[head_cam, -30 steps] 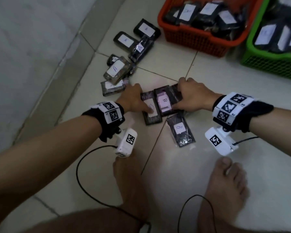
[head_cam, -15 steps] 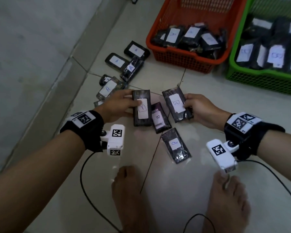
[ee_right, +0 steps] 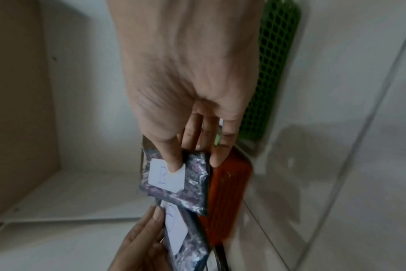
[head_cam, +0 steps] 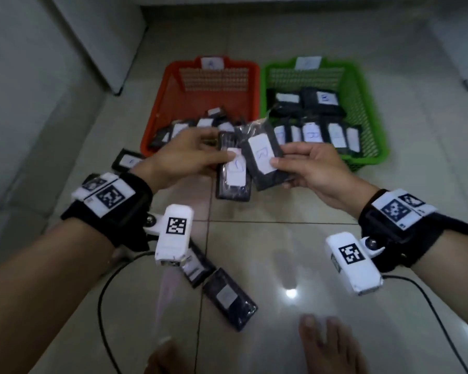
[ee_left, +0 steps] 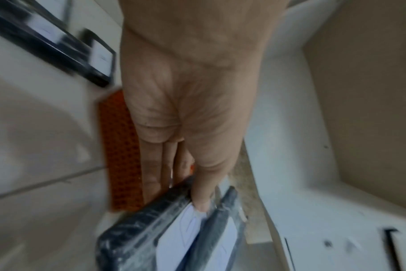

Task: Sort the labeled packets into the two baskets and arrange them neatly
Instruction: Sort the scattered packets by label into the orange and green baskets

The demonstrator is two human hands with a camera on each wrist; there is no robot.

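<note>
Both hands are raised above the floor in front of the baskets. My left hand [head_cam: 189, 155] pinches a dark packet [head_cam: 233, 182] with a white label, thumb on the label; the left wrist view shows the packet [ee_left: 137, 236] under my thumb. My right hand [head_cam: 305, 166] pinches a dark packet [head_cam: 264, 155] labelled B, also seen as the packet [ee_right: 174, 181] in the right wrist view. The two packets overlap at their edges. Behind stand the orange basket [head_cam: 160, 109] and the green basket [head_cam: 368, 109], each holding several labelled packets.
Two dark packets [head_cam: 229, 298] lie on the tiled floor under my left wrist camera, and another packet [head_cam: 127, 159] lies left of the orange basket. My bare feet [head_cam: 327, 344] are at the bottom edge. Cables trail from both wrists. A wall runs along the left.
Both hands have lifted their packets off the floor and brought them together toward the baskets. The view has tilted up, showing both whole baskets.
</note>
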